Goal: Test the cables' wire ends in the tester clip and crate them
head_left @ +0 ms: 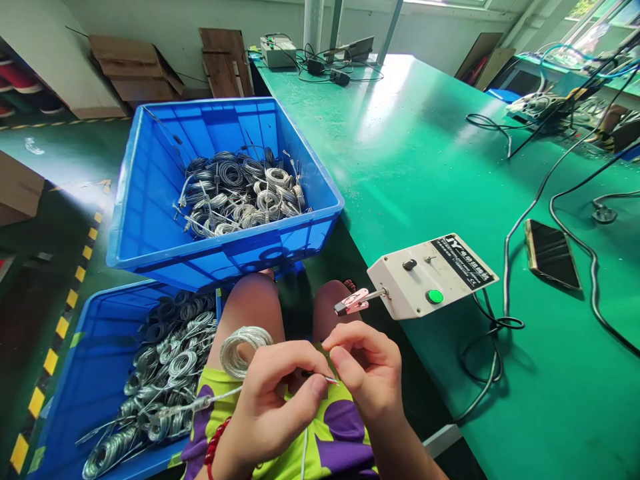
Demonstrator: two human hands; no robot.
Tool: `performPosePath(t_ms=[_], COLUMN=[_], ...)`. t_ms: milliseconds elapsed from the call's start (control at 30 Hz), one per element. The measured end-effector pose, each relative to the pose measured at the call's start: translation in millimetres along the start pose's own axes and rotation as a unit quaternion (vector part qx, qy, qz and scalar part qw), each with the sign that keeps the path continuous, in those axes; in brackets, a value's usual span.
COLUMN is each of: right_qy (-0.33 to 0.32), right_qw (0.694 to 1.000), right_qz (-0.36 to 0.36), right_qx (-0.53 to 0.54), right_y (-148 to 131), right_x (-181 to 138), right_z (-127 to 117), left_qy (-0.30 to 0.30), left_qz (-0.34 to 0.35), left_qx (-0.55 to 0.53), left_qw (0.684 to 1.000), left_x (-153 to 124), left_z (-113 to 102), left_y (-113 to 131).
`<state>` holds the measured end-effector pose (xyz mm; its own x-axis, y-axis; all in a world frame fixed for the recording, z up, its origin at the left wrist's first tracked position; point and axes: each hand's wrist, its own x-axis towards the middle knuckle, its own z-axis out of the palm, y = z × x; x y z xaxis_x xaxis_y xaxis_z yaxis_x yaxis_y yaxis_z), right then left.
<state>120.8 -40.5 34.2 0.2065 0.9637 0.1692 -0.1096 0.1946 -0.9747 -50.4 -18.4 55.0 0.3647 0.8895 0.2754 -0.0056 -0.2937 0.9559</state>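
My left hand [287, 397] pinches the end of a clear-sheathed cable between thumb and forefinger, with a thin wire tip [332, 381] sticking out toward the right. The cable's coil [229, 353] lies over my lap, just left of that hand. Close by, my right hand [373, 370] has its thumb and forefinger pressed together; whatever is in them is too small to make out. Beyond the right hand, a pink clip [355, 303] with a dark tip sits on the shaft of a small grey box [410, 283] with a knob, a switch and a green button.
A blue crate [225, 250] of coiled cables stands ahead on the left. Lower left is a second blue crate [65, 407] holding more coils. On the green table [550, 393] lie a phone [553, 257] and black power cords [520, 230].
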Motion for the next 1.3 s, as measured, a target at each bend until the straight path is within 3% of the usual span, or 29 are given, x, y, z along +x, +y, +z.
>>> performPosePath(t_ms=[100, 233, 367, 600, 1067, 1300], right_qy=[0.011, 0.055, 0.031, 0.053, 0.076, 0.123], right_qw=[1.0, 0.998, 0.999, 0.998, 0.99, 0.966], right_qz=[0.02, -0.013, -0.029, 0.019, 0.077, 0.14], right_qx=[0.007, 0.017, 0.018, 0.016, 0.095, 0.177], right_y=[-1.8, -4.6, -5.5, -14.8, -3.2, 2.5], right_x=[0.4, -4.5, -13.0, -6.6, -5.8, -0.6], right_z=[6.4, 13.2, 16.6, 21.1, 21.7, 22.4], left_qy=[0.042, 0.078, 0.111, 0.11, 0.114, 0.165], left_qz=[0.009, 0.02, 0.027, 0.038, -0.036, -0.057], left_qx=[0.008, -0.003, 0.025, 0.07, 0.012, -0.004], left_qw=[0.999, 0.997, 0.993, 0.991, 0.993, 0.985], left_x=[0.1, -0.5, 0.2, 3.3, -1.9, 6.6], left_z=[2.4, 7.1, 10.0, 11.1, 18.1, 24.3], left_y=[-0.3, -2.1, -4.0, -3.3, -9.0, -12.2])
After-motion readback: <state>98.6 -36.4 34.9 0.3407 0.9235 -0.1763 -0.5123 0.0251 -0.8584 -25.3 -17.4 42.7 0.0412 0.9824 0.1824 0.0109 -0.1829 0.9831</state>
